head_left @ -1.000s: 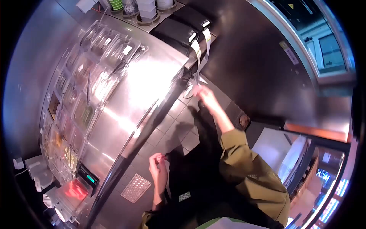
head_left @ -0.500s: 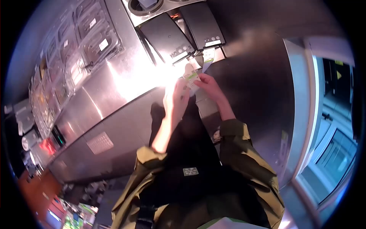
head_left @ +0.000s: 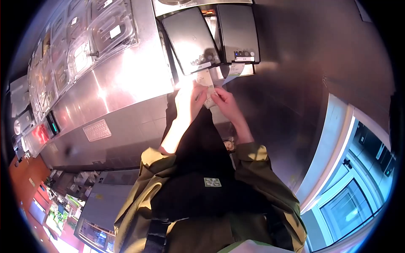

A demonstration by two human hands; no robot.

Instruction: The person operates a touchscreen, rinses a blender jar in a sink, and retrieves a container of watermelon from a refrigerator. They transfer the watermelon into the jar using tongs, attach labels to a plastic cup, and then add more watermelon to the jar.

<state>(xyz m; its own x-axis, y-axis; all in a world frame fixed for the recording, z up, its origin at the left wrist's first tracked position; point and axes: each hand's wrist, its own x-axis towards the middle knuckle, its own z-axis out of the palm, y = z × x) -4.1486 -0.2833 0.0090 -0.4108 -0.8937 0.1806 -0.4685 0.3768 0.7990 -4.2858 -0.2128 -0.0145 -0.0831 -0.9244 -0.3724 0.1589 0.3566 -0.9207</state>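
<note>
Head view: your left hand [head_left: 188,103] and right hand [head_left: 228,103] both closed on strip [head_left: 204,77], just below left printer [head_left: 192,40], twelve o'clock. Step judged: handling strip at outlet. Next move calls for firm pinch, even tension. Obstruction: second strip [head_left: 236,69], one o'clock, under right printer [head_left: 238,31]; snag risk. Tubs [head_left: 110,33]: ten o'clock, on counter [head_left: 122,80].

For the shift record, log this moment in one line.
left hand: gripping printed strip | right hand: gripping same strip | second strip: at right black printer
</note>
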